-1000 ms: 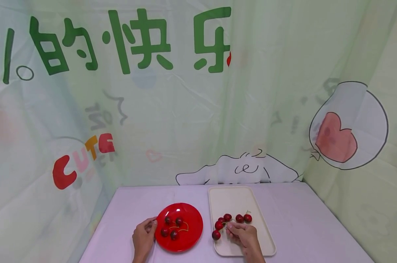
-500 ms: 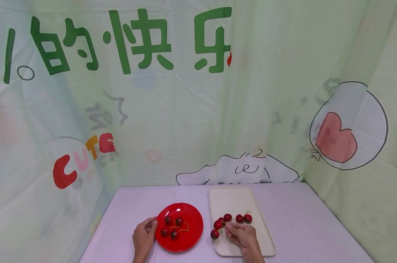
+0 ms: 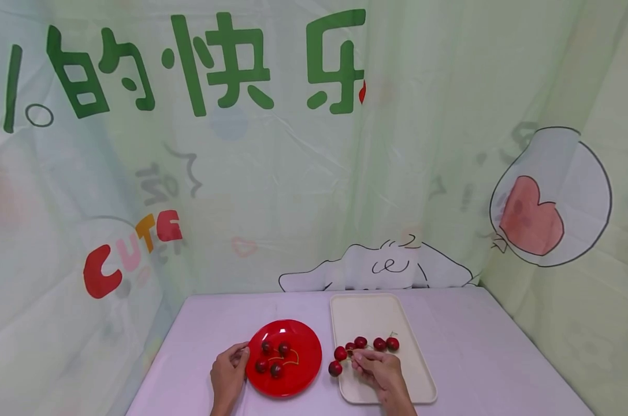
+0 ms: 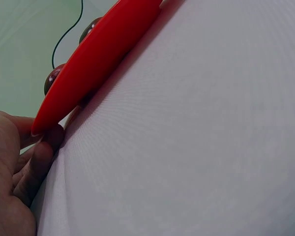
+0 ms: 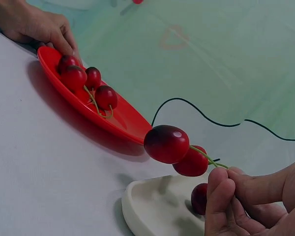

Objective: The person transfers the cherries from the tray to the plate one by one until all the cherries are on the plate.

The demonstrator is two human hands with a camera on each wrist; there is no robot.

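My left hand (image 3: 227, 372) grips the left rim of a glossy red plate (image 3: 309, 367), thumb on top and fingers beneath in the left wrist view. Several dark red cherries (image 3: 276, 370) with green stems lie on the plate. The right hand (image 3: 382, 372) pinches the green stems of a pair of cherries (image 5: 166, 143) between thumb and fingers. This pair hangs in the air over the left edge of a cream tray (image 3: 368, 315). More cherries (image 3: 379, 344) rest on that tray, just beyond the right hand; one is partly hidden by its fingers in the right wrist view.
Both plate and tray stand on a table covered with a pale lilac cloth (image 3: 464, 346), with a narrow gap between them. A printed green-white curtain (image 3: 293, 173) encloses the table at the back and sides.
My right hand has moved slightly left, carrying the cherry pair from above the tray to its left edge, toward the plate. The left hand and plate have stayed put.
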